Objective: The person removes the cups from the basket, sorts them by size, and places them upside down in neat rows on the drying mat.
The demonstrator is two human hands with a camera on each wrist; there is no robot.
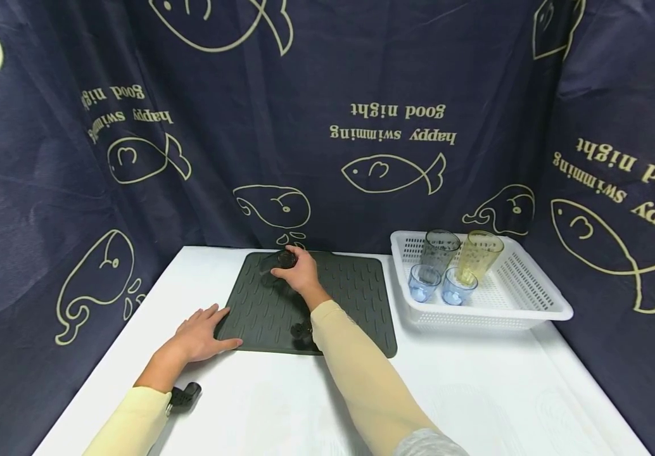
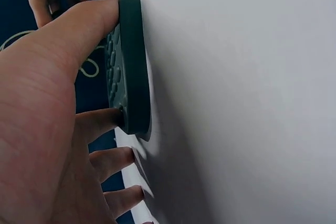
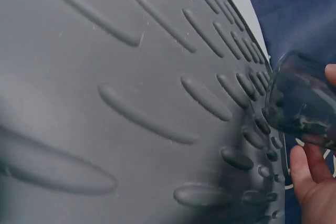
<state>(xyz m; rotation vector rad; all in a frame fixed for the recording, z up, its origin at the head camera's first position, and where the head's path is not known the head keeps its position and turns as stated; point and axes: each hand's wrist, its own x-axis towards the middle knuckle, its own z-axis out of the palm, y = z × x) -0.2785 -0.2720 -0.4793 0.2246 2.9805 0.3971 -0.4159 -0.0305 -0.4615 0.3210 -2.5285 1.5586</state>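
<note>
Over the back left part of a dark ribbed drying mat, my right hand grips a smoky, see-through drinking glass. In the right wrist view the glass's mouth faces the mat, with its rim close to the ribs. My left hand lies spread at the mat's front left corner. Its thumb and forefinger touch the mat's edge, while the other fingers reach down to the white table beside it.
A white perforated basket stands right of the mat. It holds a grey tumbler, a yellow tumbler and two small blue glasses. A dark blue curtain with fish drawings hangs behind the white table.
</note>
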